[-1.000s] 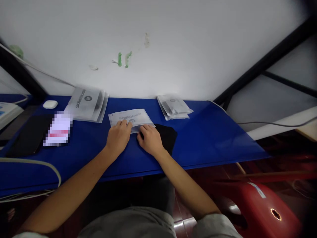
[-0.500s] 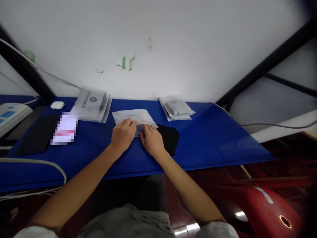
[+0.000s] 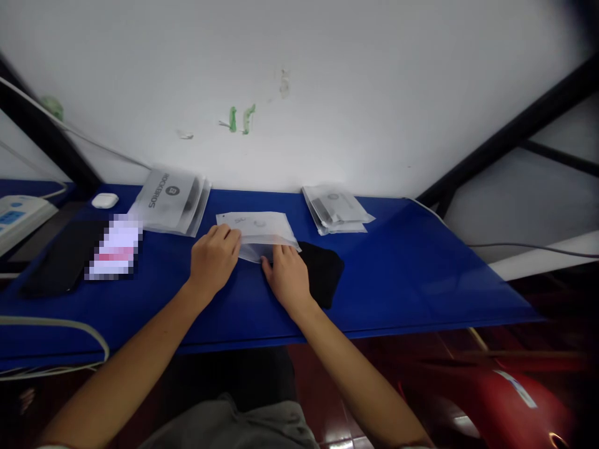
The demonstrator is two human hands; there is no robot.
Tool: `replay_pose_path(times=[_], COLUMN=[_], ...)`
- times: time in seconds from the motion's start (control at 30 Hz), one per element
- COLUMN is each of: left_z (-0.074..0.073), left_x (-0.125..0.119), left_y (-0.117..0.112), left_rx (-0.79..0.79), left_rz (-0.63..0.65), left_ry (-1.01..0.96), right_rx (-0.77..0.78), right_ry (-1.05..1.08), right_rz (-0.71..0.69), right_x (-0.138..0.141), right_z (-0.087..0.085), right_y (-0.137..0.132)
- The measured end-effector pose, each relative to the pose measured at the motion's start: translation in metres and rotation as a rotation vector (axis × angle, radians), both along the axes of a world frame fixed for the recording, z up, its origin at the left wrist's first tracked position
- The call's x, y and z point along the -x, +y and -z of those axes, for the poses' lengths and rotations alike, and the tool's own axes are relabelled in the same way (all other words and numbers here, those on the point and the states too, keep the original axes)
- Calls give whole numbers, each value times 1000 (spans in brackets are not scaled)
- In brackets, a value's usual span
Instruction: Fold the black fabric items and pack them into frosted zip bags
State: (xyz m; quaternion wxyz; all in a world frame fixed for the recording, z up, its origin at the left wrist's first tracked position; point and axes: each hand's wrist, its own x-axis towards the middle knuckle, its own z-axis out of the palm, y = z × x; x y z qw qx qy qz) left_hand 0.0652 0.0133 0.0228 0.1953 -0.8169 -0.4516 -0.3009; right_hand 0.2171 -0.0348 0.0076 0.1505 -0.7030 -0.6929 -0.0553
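Observation:
A frosted zip bag [image 3: 262, 226] with faint grey print lies on the blue table, its mouth toward me and its upper layer raised. Curled fingers of my left hand [image 3: 214, 260] pinch the bag's left edge. My right hand [image 3: 289, 277] lies with its fingers stretched forward, the tips under the raised upper layer and the thumb apart on the left. Beside and partly beneath my right hand is a folded black cloth item [image 3: 325, 271]; its exact kind cannot be made out.
Printed frosted bags with dark contents sit at the back left [image 3: 171, 199] and the back right [image 3: 337, 206]. Toward the left are a black phone [image 3: 65, 259], a blurred-out screen [image 3: 115, 246], a white earbud case [image 3: 105, 200] and a cable [image 3: 60, 320]. A red stool [image 3: 510, 405] stands below right.
My left hand has slid left along the bag to its left edge. The upper layer lifts more at the mouth. My right hand stays nearly in place; the view has shifted slightly.

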Motion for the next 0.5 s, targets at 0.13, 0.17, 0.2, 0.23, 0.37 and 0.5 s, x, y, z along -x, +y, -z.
replay_pose_path(times=[0.13,0.17,0.2,0.23,0.37,0.5], left_z=[-2,-2,-3,-3,-5,-4], left_x=[1,0,0,0,1,4], left_y=[-2,-2,-3,-4,-5,-4], left_rx=[19,25,28,30,42,75], left_rz=[1,16,34,53,85,128], left_ry=[7,15,24,34,45,32], right_rx=[34,46,55,62,51,20], right_ry=[3,-1,-5,-8,-16,-17], right_rz=[73,81,89,94,95,36], right_x=[2,3,3,4,3,-1], right_z=[-2,-2,-3,-3,-3,-1], right_y=[-2,-2,-2,-3,-2,1])
